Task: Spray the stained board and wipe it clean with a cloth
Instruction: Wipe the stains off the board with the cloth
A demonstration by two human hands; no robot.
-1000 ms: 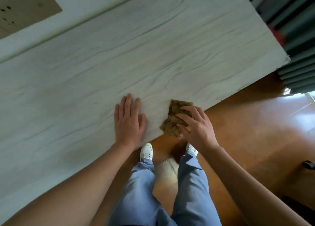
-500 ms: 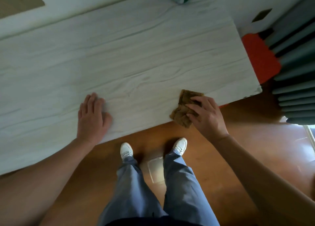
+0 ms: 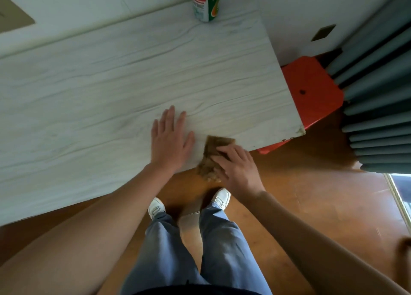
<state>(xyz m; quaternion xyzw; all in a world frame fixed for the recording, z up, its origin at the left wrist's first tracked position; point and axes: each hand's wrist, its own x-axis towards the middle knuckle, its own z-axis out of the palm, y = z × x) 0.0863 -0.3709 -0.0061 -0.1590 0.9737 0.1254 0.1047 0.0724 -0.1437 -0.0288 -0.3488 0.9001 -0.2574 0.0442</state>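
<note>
Now the left hand (image 3: 170, 142) is coming back beside the right hand (image 3: 236, 169), its fingers (image 3: 169, 118) spread flat on the board (image 3: 133, 83). The right fingers (image 3: 224, 150) are pressing the cloth (image 3: 211, 156) at the near edge, half overhanging, so wiping is reaching the border. The spray bottle (image 3: 205, 2) is standing far off.

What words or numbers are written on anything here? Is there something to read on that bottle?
Spray bottle: it has a red, white and green label with printing, but the letters are too small and blurred to read.
Board, cloth, orange stool: no writing visible.
Nothing here can be read.
</note>
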